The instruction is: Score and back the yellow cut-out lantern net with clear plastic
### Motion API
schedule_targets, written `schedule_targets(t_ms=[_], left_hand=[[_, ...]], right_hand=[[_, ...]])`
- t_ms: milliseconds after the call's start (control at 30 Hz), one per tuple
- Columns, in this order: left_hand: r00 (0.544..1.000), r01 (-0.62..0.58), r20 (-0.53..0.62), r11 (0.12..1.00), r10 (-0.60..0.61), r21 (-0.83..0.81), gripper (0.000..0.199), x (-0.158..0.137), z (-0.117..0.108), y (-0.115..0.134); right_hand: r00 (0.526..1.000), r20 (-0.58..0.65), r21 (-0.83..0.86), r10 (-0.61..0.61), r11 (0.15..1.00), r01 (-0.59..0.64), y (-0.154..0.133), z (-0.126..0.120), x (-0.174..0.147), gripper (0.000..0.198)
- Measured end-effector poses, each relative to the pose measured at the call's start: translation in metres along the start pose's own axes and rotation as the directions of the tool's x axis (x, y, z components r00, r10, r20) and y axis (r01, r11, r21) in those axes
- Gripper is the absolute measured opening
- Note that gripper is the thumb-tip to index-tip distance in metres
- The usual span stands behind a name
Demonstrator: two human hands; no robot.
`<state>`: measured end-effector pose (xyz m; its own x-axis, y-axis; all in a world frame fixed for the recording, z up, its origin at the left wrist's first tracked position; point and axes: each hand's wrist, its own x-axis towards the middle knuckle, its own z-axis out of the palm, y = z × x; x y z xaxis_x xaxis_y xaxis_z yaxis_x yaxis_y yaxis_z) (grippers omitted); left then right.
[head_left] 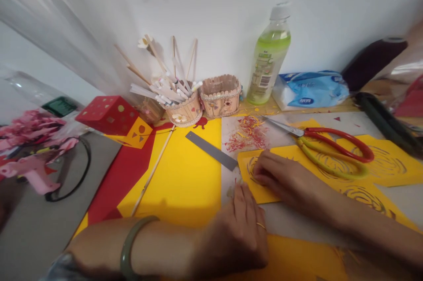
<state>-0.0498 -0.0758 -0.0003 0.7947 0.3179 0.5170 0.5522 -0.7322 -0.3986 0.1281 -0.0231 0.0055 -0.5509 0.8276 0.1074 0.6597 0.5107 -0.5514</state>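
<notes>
Fingers bunched together, my left hand (241, 223) wears a ring and has a green bangle on its wrist. Its fingertips are by the lower edge of a yellow paper card (268, 196) with curved slits cut in it. On that card rests my right hand (280, 175), its fingers curled closed over the slits. What either hand holds, if anything, is hidden. A flat grey metal strip (211, 151) with a small hole at one end lies just beyond my left fingertips. Scissors (337, 133) with one red and one yellow handle lie beyond my right hand, on other cut yellow cards (390, 164).
Paper scraps (247, 133) are heaped behind the hands. A green drink bottle (269, 56), a tissue pack (313, 89) and two wooden holders (221, 96) line the wall. At left are a red-and-yellow box (110, 116), a thin stick (153, 171) and a pink glue gun (33, 173).
</notes>
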Motion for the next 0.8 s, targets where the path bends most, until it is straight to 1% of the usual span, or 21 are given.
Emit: schedule_targets(t_ms=[67, 100, 133, 167, 233, 267, 333, 400, 433, 533, 567, 600, 667, 767, 800], left_hand=[[1.0, 0.011, -0.023, 1.0, -0.011, -0.012, 0.018, -0.001, 0.002, 0.001], [0.999, 0.018, -0.033, 1.0, -0.019, -0.018, 0.017, -0.001, 0.003, 0.001], [0.999, 0.024, -0.041, 0.999, -0.025, -0.023, 0.017, -0.002, 0.004, 0.002], [0.998, 0.029, -0.047, 0.999, -0.031, -0.026, 0.017, -0.002, 0.005, 0.002], [0.997, 0.029, -0.067, 0.999, -0.031, -0.027, 0.017, -0.003, 0.007, 0.004], [0.996, 0.027, -0.079, 0.999, -0.029, -0.026, 0.017, -0.004, 0.007, 0.004], [0.995, 0.025, -0.096, 0.999, -0.027, -0.025, 0.017, -0.005, 0.008, 0.005], [0.995, 0.032, -0.091, 0.999, -0.034, -0.023, 0.018, -0.005, 0.009, 0.007], [0.996, 0.038, -0.086, 0.999, -0.04, -0.023, 0.018, -0.005, 0.01, 0.007], [0.993, 0.054, -0.107, 0.998, -0.057, -0.031, 0.017, -0.003, 0.011, 0.008], [0.99, 0.055, -0.126, 0.998, -0.059, -0.036, 0.017, -0.002, 0.011, 0.008], [0.987, 0.056, -0.145, 0.998, -0.062, -0.04, 0.018, -0.002, 0.011, 0.007], [0.983, 0.046, -0.177, 0.998, -0.052, -0.037, 0.02, -0.001, 0.012, 0.006], [0.982, 0.012, -0.189, 1.0, -0.016, -0.023, 0.023, -0.001, 0.016, 0.007], [0.98, 0.019, -0.199, 1.0, -0.023, -0.021, 0.023, -0.001, 0.018, 0.008]], right_hand=[[0.991, -0.106, -0.04, 0.085, 0.995, -0.09, 0.006, -0.012, 0.004, 0.019], [0.975, -0.171, -0.056, 0.144, 0.986, -0.155, 0.01, -0.02, 0.006, 0.018], [0.947, -0.249, -0.057, 0.205, 0.972, -0.226, 0.015, -0.029, 0.007, 0.017], [0.908, -0.316, -0.031, 0.276, 0.953, -0.3, 0.019, -0.039, 0.008, 0.016], [0.81, -0.409, 0.123, 0.421, 0.905, -0.408, 0.026, -0.06, 0.006, 0.019], [0.761, -0.431, 0.232, 0.485, 0.874, -0.426, 0.028, -0.07, 0.004, 0.021], [0.677, -0.473, 0.431, 0.564, 0.818, -0.38, 0.03, -0.086, -0.003, 0.022], [0.634, -0.512, 0.533, 0.58, 0.793, -0.295, 0.031, -0.093, -0.012, 0.025], [0.634, -0.516, 0.553, 0.576, 0.789, -0.267, 0.031, -0.094, -0.017, 0.028], [0.714, -0.433, 0.563, 0.55, 0.784, -0.262, 0.036, -0.088, -0.034, 0.033], [0.735, -0.399, 0.557, 0.548, 0.782, -0.281, 0.038, -0.086, -0.04, 0.033], [0.745, -0.372, 0.55, 0.554, 0.778, -0.305, 0.041, -0.084, -0.046, 0.033], [0.74, -0.329, 0.541, 0.586, 0.76, -0.361, 0.048, -0.082, -0.058, 0.036], [0.715, -0.283, 0.522, 0.639, 0.728, -0.444, 0.058, -0.083, -0.075, 0.042], [0.704, -0.286, 0.506, 0.65, 0.726, -0.466, 0.062, -0.084, -0.081, 0.044]])
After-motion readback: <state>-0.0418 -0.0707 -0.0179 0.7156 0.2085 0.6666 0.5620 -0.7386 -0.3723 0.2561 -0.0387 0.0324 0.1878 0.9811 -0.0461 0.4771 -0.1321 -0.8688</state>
